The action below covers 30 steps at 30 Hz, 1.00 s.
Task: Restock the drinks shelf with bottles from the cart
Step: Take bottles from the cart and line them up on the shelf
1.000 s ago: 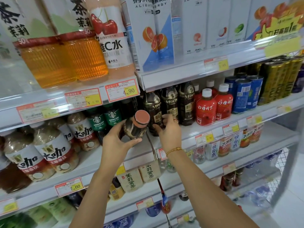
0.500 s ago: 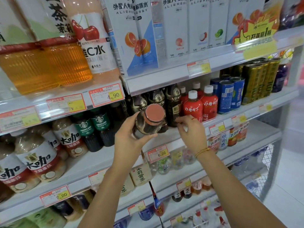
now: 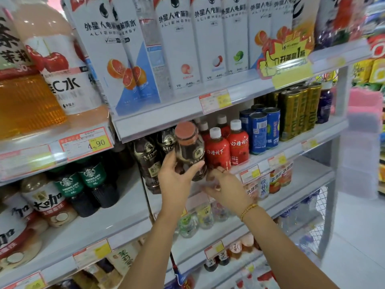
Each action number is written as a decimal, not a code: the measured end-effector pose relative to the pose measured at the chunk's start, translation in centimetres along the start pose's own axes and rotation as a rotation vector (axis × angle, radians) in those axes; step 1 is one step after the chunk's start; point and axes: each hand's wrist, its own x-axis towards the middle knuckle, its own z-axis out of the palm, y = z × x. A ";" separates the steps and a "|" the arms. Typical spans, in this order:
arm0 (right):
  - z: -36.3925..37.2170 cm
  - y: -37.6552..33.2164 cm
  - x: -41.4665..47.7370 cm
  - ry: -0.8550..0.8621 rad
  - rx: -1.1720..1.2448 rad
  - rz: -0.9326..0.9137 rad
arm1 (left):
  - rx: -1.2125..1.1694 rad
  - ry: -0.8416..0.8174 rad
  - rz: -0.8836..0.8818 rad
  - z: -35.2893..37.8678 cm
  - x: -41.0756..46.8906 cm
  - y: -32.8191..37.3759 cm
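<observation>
Bottle (image 3: 188, 151), dark with a reddish cap, is gripped in my left hand (image 3: 177, 178), fingers wrapped round its lower body, just in front of matching dark bottles (image 3: 149, 161) on the middle shelf (image 3: 329, 130). My right hand (image 3: 226, 185) hovers just beside it, below the red bottles (image 3: 217, 151), fingers curled. Blur hides whether it grips anything.
</observation>
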 end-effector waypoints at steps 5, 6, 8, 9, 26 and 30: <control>0.2 0.1 0.1 0.084 0.053 0.002 | 0.008 -0.102 -0.057 0.5 0.9 -0.7; 0.2 0.1 0.1 0.096 0.060 0.006 | 0.013 -0.141 -0.066 0.5 1.2 -0.6; 0.0 0.2 0.3 0.106 0.075 0.024 | 0.023 -0.205 -0.069 0.6 1.9 -0.3; 0.0 0.2 0.3 0.106 0.078 0.030 | 0.025 -0.235 -0.063 0.8 2.0 -0.3; 1.9 -1.8 1.7 0.181 0.076 0.047 | 0.277 -0.018 -0.229 1.6 0.7 -2.0; 1.9 -1.4 2.1 0.184 0.081 0.034 | 0.470 -0.094 -0.176 0.5 0.4 -2.5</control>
